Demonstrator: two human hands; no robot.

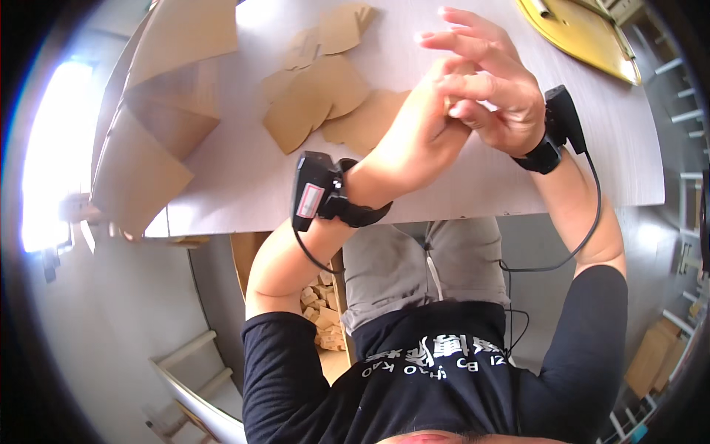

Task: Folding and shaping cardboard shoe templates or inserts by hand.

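Both my hands meet above the table (244, 177), one against the other. My right hand (510, 96) has its outer fingers stretched and spread, while its forefinger and thumb touch my left hand (429, 133). Most of the left hand's fingers are hidden behind the right. Nothing that either hand holds can be made out. Below and left of them lie several flat brown cardboard pieces (318, 92), overlapping, some with curved edges. A black strapped device with a cable sits on each wrist.
An open cardboard box (181, 44) with its flaps out stands at the table's left. A yellow rounded object (584, 37) lies at the far right corner. Under the table edge, a box holds many small tan pieces (322, 311). Cables hang from both wrists.
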